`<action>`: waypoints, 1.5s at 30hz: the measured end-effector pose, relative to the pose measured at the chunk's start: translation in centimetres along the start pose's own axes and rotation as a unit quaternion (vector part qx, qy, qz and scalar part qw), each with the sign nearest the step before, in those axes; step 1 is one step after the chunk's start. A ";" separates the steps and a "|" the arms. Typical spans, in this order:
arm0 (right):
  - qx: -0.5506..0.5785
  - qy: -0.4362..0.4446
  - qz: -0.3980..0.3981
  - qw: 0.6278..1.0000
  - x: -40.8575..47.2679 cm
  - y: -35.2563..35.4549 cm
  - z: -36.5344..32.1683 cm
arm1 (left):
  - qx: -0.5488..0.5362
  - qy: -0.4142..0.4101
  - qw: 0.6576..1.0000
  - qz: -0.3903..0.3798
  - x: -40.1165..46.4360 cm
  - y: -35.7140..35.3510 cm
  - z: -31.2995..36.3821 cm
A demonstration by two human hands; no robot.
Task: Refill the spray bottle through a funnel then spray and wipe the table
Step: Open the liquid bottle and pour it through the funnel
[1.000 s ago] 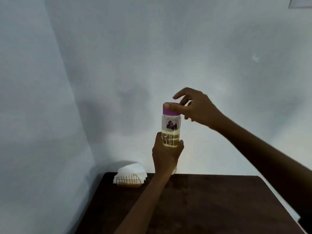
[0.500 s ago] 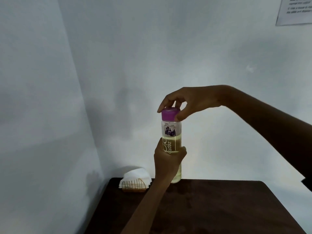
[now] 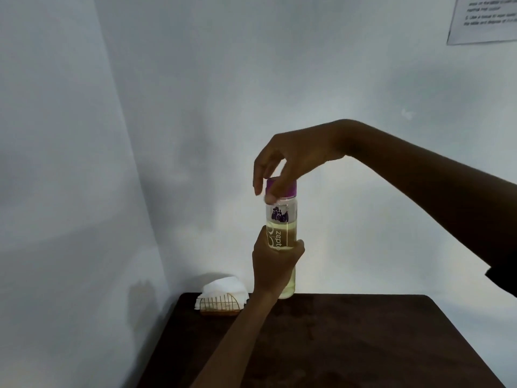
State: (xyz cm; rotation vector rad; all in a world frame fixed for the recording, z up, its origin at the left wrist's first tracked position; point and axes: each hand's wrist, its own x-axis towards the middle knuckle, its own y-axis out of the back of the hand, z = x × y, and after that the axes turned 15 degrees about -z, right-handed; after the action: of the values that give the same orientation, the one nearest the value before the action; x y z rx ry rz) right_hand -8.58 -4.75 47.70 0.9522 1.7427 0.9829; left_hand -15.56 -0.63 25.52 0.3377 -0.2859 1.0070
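Fingers (image 3: 270, 196) on cap (image 3: 289, 187), bottle (image 3: 282, 219) upright

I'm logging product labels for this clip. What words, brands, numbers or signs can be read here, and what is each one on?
"zepto": white lettering running up the side of the clear bottle, just above the left hand.
Purple picture on the bottle under the purple cap: no words readable.
Paper sheet on the wall: several printed lines, too blurred to read.
No other text shows.
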 end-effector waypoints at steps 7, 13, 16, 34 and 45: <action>-0.140 -0.173 0.057 0.973 1.7 -1.0 0.5 | 0.009 -0.009 1.000 -0.009 -0.1 -0.1 -0.3; -0.009 -0.034 -0.019 0.999 0.0 0.0 0.4 | 0.007 -0.012 1.000 -0.020 -0.4 -0.2 -0.9; -0.038 -0.042 0.087 0.995 0.7 0.0 1.1 | 0.013 -0.011 1.000 -0.020 -0.4 -0.2 -1.0; -0.066 -0.156 -0.007 0.985 1.2 -1.2 2.3 | 0.017 -0.003 1.000 -0.011 -0.4 -0.5 -1.9; -0.025 -0.127 -0.017 0.991 0.9 -2.0 2.6 | 0.014 0.002 1.000 -0.013 -0.7 -0.8 -2.4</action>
State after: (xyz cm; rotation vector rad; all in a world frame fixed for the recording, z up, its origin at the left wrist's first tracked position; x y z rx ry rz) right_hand -6.84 -4.14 44.91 0.9683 1.5099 0.8391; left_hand -15.08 -0.61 22.93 0.3640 -0.2629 0.9873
